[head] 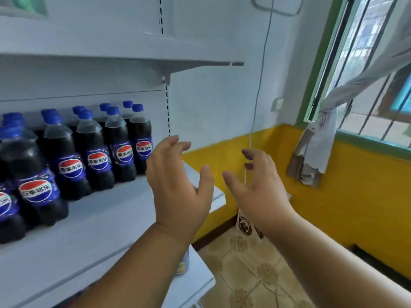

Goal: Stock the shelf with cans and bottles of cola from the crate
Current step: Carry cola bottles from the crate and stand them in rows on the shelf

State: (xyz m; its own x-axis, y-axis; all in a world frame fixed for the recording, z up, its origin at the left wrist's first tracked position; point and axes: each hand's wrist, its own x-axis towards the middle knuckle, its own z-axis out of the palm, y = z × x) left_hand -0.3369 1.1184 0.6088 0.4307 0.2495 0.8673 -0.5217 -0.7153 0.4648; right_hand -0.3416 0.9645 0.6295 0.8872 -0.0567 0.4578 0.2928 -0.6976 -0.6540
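Several cola bottles (95, 150) with blue caps and red-white-blue labels stand in rows on the white shelf (124, 210), filling its left and back part. My left hand (178, 185) hovers over the shelf's right end, just right of the nearest bottle, fingers spread and holding nothing. My right hand (260, 187) is raised beside it, past the shelf's end, also open with nothing in it. The crate is out of view.
An upper shelf (178, 58) overhangs the bottles. A lower shelf (200, 278) holds a small container partly hidden by my left arm. A thin cord (260, 85) hangs down the wall. Yellow wall, tiled floor and a barred window (367, 96) lie to the right.
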